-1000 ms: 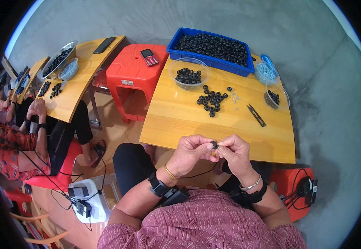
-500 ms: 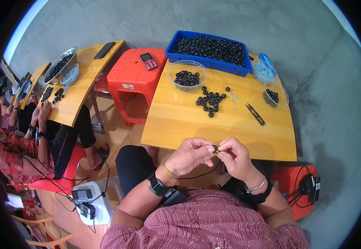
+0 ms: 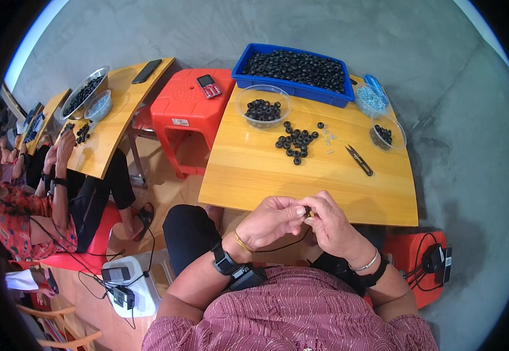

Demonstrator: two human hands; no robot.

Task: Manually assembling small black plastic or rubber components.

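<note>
Head view: your left hand (image 3: 272, 221) and right hand (image 3: 330, 225) meet at table (image 3: 254, 175) edge, fingertips pinching small black bead (image 3: 307, 210) on thin black cord (image 3: 286, 245).

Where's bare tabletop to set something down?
Free: the near strip of the table between the loose rings and the hands, and left of the rings. Crowded: the far edge with bowl, blue tray, right-side dishes and snips.
</note>
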